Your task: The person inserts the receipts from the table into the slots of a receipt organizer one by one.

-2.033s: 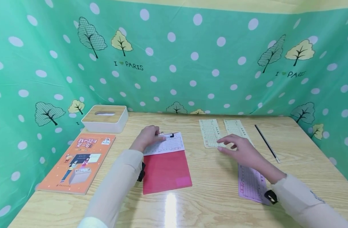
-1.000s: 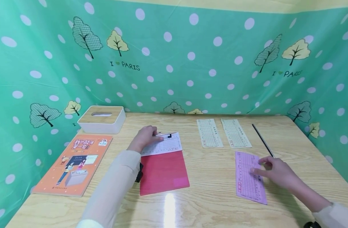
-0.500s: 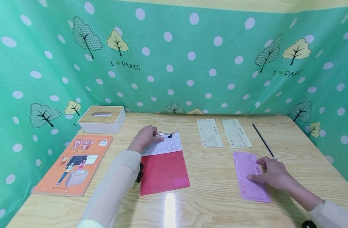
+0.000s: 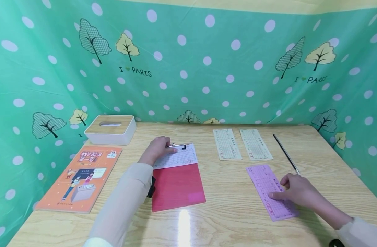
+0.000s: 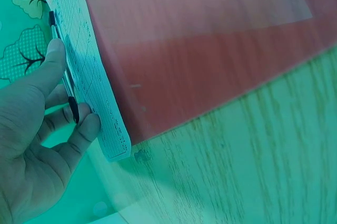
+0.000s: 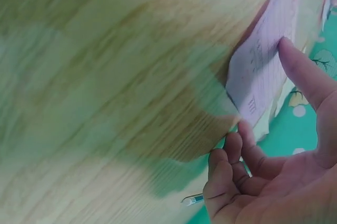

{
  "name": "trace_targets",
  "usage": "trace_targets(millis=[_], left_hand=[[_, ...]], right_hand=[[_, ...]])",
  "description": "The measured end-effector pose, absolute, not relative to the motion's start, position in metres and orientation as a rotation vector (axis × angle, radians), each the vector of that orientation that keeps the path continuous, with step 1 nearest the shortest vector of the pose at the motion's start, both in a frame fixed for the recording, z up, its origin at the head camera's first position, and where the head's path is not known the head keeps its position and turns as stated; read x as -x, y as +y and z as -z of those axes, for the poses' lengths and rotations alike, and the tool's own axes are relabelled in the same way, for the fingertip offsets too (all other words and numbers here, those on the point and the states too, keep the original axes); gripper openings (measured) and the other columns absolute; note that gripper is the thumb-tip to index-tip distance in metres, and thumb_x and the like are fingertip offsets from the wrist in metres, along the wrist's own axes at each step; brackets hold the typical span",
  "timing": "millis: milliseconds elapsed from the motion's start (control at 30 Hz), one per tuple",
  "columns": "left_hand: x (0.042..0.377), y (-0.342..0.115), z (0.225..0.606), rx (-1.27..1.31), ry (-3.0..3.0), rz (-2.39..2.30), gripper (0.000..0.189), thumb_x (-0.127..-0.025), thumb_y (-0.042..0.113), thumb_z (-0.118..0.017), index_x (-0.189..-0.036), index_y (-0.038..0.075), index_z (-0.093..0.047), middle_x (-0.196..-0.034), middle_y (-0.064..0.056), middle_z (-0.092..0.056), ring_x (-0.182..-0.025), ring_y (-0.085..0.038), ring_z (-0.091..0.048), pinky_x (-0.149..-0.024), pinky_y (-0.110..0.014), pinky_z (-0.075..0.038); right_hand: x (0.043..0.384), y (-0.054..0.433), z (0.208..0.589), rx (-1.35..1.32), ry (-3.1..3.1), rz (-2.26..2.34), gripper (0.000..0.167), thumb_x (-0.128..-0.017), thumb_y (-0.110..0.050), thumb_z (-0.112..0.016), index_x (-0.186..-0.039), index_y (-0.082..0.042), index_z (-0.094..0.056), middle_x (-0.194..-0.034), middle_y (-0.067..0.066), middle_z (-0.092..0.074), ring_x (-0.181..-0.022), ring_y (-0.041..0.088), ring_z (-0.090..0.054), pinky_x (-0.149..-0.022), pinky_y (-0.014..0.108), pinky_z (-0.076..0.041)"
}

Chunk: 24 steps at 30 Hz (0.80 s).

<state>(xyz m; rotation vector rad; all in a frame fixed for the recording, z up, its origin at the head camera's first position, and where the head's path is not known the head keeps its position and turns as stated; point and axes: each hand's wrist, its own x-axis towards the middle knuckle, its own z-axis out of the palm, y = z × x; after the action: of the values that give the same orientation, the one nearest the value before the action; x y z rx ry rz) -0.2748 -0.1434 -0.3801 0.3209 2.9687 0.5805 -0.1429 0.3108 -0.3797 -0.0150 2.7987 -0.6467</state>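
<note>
At the top of a red clipboard (image 4: 179, 187), my left hand (image 4: 157, 149) grips the metal clip (image 5: 66, 71), thumb over its bar and fingers curled around the edge. Under the clip, a white printed slip (image 4: 182, 156) overlaps the red board. To the right, my right hand (image 4: 299, 190) rests at a purple printed slip (image 4: 263, 178). Its thumb (image 6: 297, 66) presses the paper's face while the index fingertip sits near the edge, well apart from the thumb. The other fingers curl loosely beside the slip, whose near edge bows up slightly.
Two pale yellow slips (image 4: 226, 144) lie side by side at the back. A slim black stick with a silver end (image 4: 284, 149) lies to their right. On the left are an orange book (image 4: 83, 178) and a white tissue box (image 4: 114, 137) with a wooden lid.
My right hand has moved from the yellow slips down to the purple slip. The slip has turned, its far end swinging left. My left hand stays at the clip.
</note>
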Motion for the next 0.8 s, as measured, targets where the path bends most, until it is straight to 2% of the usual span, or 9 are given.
trace_targets(millis=[200, 333, 600, 800], left_hand=[[0.275, -0.143, 0.381, -0.310, 2.969, -0.585, 0.032, -0.092, 0.030, -0.077, -0.085, 0.004, -0.059, -0.081, -0.008, -0.057, -0.078, -0.024, -0.051, -0.075, -0.037, -0.044], [0.275, -0.143, 0.381, -0.316, 2.971, -0.572, 0.032, -0.092, 0.030, -0.077, -0.086, 0.004, -0.060, -0.082, -0.008, -0.058, -0.078, -0.024, -0.051, -0.076, -0.037, -0.044], [0.276, -0.144, 0.383, -0.322, 2.968, -0.569, 0.032, -0.092, 0.031, -0.077, -0.086, 0.005, -0.060, -0.083, -0.008, -0.058, -0.079, -0.024, -0.052, -0.076, -0.038, -0.045], [0.275, -0.143, 0.381, -0.313, 2.960, -0.575, 0.032, -0.092, 0.031, -0.077, -0.088, 0.004, -0.060, -0.083, -0.008, -0.058, -0.079, -0.024, -0.051, -0.076, -0.038, -0.044]], right_hand=[[0.141, 0.306, 0.379, 0.017, 2.797, 0.676, 0.045, -0.078, -0.036, -0.088, -0.090, -0.004, -0.058, -0.082, 0.005, -0.051, -0.076, 0.022, -0.045, -0.065, 0.033, -0.035], [0.140, 0.303, 0.379, 0.004, 2.778, 0.679, 0.038, -0.081, -0.034, -0.086, -0.086, -0.006, -0.060, -0.079, 0.003, -0.055, -0.072, 0.021, -0.050, -0.064, 0.034, -0.039], [0.141, 0.309, 0.377, 0.009, 2.687, 0.775, 0.038, -0.082, -0.032, -0.085, -0.093, -0.004, -0.061, -0.080, 0.004, -0.059, -0.071, 0.020, -0.055, -0.062, 0.034, -0.045], [0.145, 0.328, 0.372, 0.064, 2.506, 0.955, 0.041, -0.087, -0.024, -0.081, -0.109, 0.003, -0.058, -0.079, 0.004, -0.057, -0.073, 0.019, -0.052, -0.062, 0.029, -0.040]])
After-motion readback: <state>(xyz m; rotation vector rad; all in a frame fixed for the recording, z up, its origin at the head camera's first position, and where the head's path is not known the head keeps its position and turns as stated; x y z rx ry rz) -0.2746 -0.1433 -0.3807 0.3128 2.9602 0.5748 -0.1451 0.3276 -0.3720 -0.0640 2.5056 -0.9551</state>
